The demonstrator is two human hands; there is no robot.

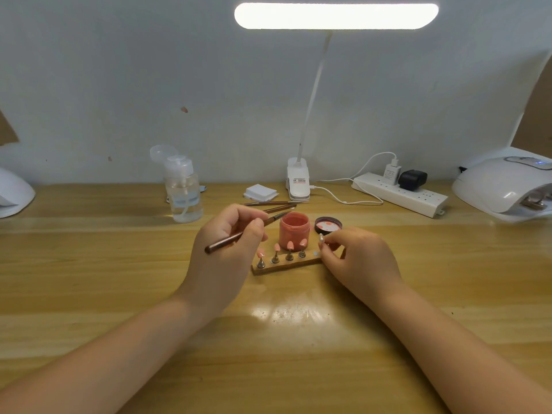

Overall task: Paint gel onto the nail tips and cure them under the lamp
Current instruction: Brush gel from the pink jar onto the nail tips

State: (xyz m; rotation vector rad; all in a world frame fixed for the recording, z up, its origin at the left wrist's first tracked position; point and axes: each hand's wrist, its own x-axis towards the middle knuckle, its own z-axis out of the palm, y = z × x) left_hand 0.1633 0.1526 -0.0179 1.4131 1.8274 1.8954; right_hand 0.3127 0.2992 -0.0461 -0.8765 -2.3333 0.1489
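Two hands over wooden surface (89,264). Left hand (222,249) grips brush (239,234); right hand (355,258) pinches unpainted nail tip (321,238) on its stand. Between hands, holder strip (286,265) carries four pink nail tips (290,245). Behind it, open gel jar (294,231), lid (328,225) just right. Curing lamp (504,189) at far right edge.

My view is bright and evenly lit from the long white bar-shaped desk lamp (336,15) at twelve o'clock, itself blown out to pure white. It throws a glare patch on the glossy wooden table (286,312) at six o'clock. Edges bow with wide-angle distortion; detail looks slightly soft throughout.
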